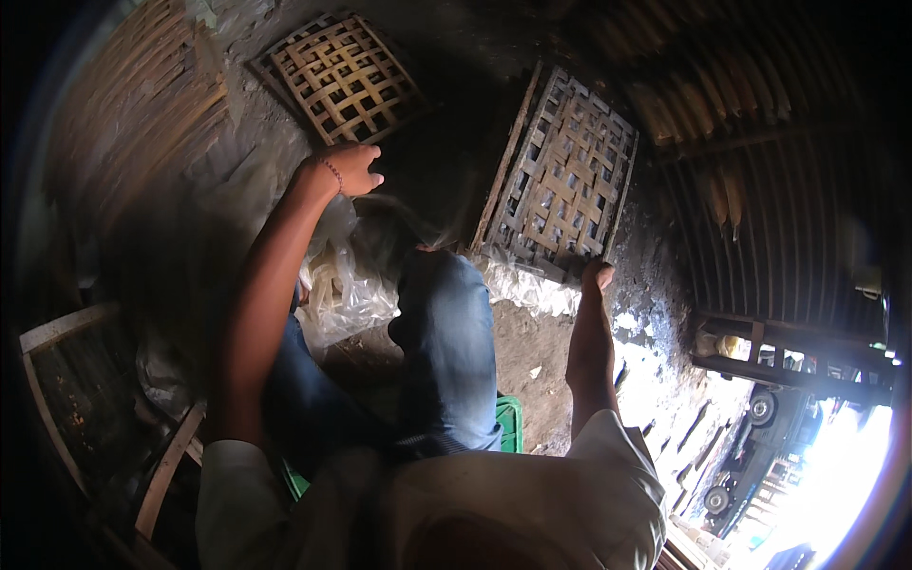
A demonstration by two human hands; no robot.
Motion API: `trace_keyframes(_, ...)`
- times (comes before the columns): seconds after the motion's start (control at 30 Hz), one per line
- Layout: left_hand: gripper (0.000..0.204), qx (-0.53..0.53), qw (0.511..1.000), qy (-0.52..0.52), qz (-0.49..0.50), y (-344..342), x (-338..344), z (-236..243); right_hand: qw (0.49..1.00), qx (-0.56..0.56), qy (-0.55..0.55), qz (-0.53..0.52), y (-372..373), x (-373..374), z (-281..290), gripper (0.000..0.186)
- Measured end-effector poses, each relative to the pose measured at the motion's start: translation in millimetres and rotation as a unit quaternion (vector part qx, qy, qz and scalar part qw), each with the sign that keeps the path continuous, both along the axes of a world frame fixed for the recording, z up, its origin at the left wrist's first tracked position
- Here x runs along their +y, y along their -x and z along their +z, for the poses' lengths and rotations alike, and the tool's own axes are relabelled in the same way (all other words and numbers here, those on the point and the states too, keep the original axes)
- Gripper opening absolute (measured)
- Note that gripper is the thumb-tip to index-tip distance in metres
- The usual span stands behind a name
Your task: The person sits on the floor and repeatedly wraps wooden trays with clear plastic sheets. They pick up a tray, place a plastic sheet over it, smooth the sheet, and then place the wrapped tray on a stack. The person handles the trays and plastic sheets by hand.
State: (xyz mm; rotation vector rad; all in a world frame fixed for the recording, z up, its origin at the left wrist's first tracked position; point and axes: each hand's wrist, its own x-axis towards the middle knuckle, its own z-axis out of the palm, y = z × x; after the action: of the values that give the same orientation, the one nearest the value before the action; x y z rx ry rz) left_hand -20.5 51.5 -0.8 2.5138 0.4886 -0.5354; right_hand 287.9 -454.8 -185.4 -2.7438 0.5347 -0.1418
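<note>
My right hand (598,275) is closed at the near right corner of a woven bamboo panel (568,176) in a wooden frame. The panel leans at a tilt, its open lattice facing me. My left hand (358,168), with a braided bracelet at the wrist, is stretched forward above a dark gap. Its thumb and fingers are apart, and I see nothing between them. Just beyond it lies another woven bamboo panel (347,81), not touching the hand as far as I can see. The space between the two panels is too dark to make out.
Crumpled clear plastic sheeting (347,285) lies below my left hand, with more plastic (532,285) under the right panel. A green plastic seat edge (511,423) shows beneath me. Wooden frame pieces (166,470) stand at the left. A vehicle (760,456) is outside at the lower right.
</note>
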Motion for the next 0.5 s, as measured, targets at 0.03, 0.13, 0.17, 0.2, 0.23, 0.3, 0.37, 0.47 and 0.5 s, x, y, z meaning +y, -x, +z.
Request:
trace_keyframes(0.03, 0.057, 0.003, 1.000, 0.000, 0.000, -3.4, -1.1, 0.1, 1.000, -0.009, 0.007, 0.007, 2.6, -2.7, 6.2, 0.048)
trace_keyframes(0.13, 0.056, 0.003, 1.000, 0.000, -0.006, -12.1, -3.9, 1.2, 0.998, -0.030, 0.051, 0.035, -2.4, -16.9, 18.5, 0.049)
trace_keyframes(0.17, 0.056, 0.003, 1.000, 0.000, -0.009, -14.7, -6.0, 1.4, 0.996, -0.034, 0.070, 0.046, -4.0, -24.1, 20.9, 0.049)
trace_keyframes(0.2, 0.056, 0.001, 1.000, -0.001, -0.007, -14.9, -4.6, -0.6, 0.997, -0.039, 0.042, 0.051, -2.6, -22.9, 22.2, 0.048)
trace_keyframes(0.23, 0.055, 0.000, 1.000, -0.003, -0.005, -13.6, -2.6, -2.5, 0.997, -0.042, 0.014, 0.056, -0.8, -21.5, 22.9, 0.048)
trace_keyframes(0.3, 0.055, 0.005, 1.000, -0.005, -0.007, -14.3, -2.9, -4.2, 0.997, -0.021, -0.011, 0.069, -1.4, -24.1, 25.8, 0.045)
trace_keyframes(0.37, 0.055, 0.015, 1.000, -0.006, -0.013, -17.3, -5.0, -3.1, 0.996, -0.043, -0.025, 0.068, -0.6, -30.7, 25.7, 0.043)
trace_keyframes(0.47, 0.054, 0.005, 1.000, -0.013, -0.013, -13.6, -1.3, -9.7, 0.997, -0.047, -0.018, 0.055, 0.2, -14.6, 26.9, 0.036)
trace_keyframes(0.5, 0.054, 0.001, 1.000, -0.011, -0.015, -14.3, -2.7, -9.5, 0.998, -0.048, -0.006, 0.045, -2.3, -18.4, 26.4, 0.033)
